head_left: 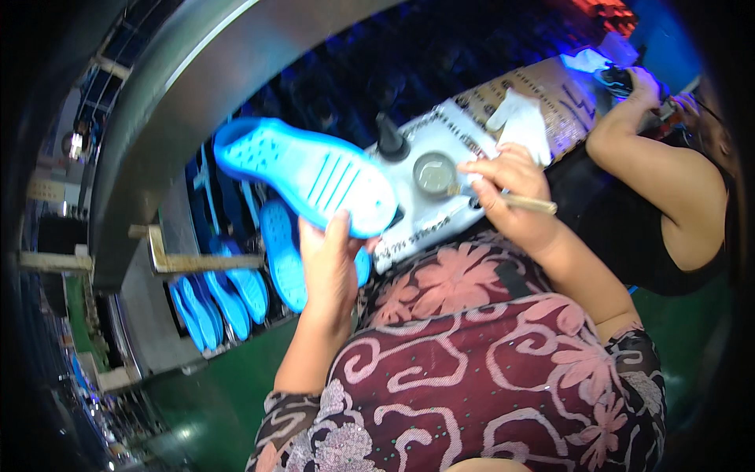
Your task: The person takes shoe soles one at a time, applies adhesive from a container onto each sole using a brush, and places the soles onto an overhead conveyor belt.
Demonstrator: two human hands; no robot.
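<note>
My left hand (326, 263) is closed on the near end of a bright blue shoe sole (303, 169). The sole is held tilted, with its hollow inner side, slots and small holes facing up. In my right hand (515, 197) is a brush with a wooden handle (531, 204), its bristle end at the rim of a small round cup (435, 173). Pale, cloudy liquid shows inside the cup. Just left of the cup stands a dark cone-topped bottle (390, 140). Both rest on a white printed sheet (429, 223).
More blue soles (283, 252) lie under my left arm, with several others (224, 303) farther left. A metal frame (149, 149) curves across the upper left. Beyond my right hand lies a white glove (523, 122) on cardboard (562, 94). A co-worker's arm (653, 157) reaches in at right.
</note>
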